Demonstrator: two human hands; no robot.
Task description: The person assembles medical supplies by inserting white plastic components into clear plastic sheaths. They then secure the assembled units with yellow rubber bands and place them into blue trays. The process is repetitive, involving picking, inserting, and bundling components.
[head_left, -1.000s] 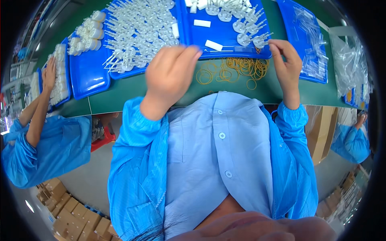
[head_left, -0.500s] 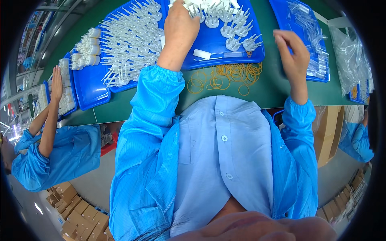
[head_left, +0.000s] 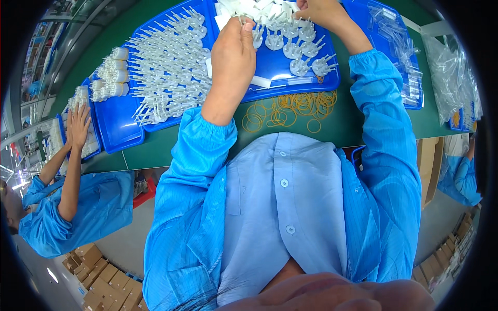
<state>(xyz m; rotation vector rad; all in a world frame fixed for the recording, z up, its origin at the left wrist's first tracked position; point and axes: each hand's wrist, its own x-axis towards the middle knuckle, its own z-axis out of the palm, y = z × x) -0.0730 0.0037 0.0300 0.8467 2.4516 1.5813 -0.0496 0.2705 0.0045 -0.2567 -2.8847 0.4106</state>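
Nearest, yellow rubber bands (head_left: 306,101) are lying on the green surface (head_left: 343,119), just before a blue tray (head_left: 273,63). Pronged pieces (head_left: 299,66) are standing inside it. The left hand (head_left: 233,59) is curling beside them; whether it is gripping, I cannot tell. Farther, the right hand (head_left: 321,11) is bending its fingers at heaped white pieces (head_left: 259,10), its hold unclear.

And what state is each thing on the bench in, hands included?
Left hand: fingers curled, grip unclear
Right hand: fingers bent at the white pieces
White pieces: heaped loosely
Middle blue tray: partly filled
Pronged parts: crowded left, sparser in middle tray
Rubber bands: loose, unstretched
Clear bag: crumpled
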